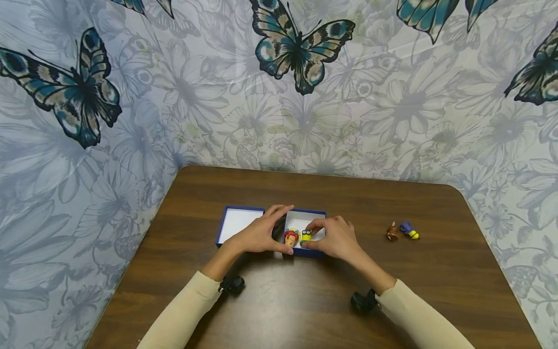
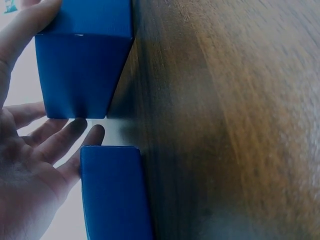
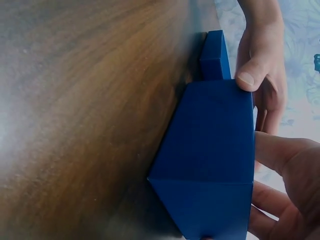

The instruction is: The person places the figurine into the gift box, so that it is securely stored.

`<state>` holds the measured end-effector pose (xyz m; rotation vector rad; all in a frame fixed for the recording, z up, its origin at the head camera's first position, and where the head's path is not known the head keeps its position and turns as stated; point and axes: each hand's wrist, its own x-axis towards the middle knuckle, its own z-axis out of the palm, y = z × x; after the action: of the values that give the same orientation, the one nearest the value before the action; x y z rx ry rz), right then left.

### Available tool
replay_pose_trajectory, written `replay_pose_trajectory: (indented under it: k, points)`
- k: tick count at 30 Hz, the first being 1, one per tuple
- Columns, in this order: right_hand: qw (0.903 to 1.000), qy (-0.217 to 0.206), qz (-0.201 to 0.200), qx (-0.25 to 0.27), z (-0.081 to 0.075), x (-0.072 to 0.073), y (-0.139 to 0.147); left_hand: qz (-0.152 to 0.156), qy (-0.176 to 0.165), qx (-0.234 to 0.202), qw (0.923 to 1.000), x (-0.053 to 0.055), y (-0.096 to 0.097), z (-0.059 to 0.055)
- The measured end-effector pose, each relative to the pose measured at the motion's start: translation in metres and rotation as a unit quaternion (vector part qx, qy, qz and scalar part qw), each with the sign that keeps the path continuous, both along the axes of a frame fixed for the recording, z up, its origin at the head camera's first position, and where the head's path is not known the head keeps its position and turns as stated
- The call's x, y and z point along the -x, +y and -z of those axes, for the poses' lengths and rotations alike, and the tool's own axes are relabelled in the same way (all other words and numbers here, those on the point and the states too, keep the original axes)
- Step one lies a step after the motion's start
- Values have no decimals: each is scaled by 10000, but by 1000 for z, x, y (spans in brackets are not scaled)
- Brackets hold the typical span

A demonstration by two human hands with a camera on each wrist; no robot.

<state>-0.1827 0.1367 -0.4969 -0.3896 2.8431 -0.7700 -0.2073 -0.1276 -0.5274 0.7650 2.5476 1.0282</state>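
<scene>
A blue box (image 1: 308, 252) with a white inside stands on the table, its opening facing up. My left hand (image 1: 261, 236) holds it at the left side, thumb on the near corner and fingers toward the far end. Inside the box, my right hand (image 1: 337, 238) pinches a small yellow toy figurine (image 1: 306, 235) with a dark band at the eyes. Beside that lies a red-haired toy figurine (image 1: 291, 237), also in the box. The right wrist view shows the blue outer walls, with the left thumb (image 3: 246, 80) at a top corner; both figurines are hidden there.
Left of the box lies its shallow blue-rimmed lid (image 1: 237, 224), white side up, partly behind the left hand. Farther right on the wooden table (image 1: 279, 305) are a brown toy figurine (image 1: 392, 231) and a purple-and-yellow one (image 1: 410, 230). A butterfly-patterned cloth (image 1: 279, 126) hangs behind.
</scene>
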Motion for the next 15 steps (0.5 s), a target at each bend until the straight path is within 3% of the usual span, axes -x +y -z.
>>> replay_pose_trajectory:
  k: [15]
  points:
    - [9999,94,-89,-106,7,3,-1,-4,20,72,10000,0,1,-1]
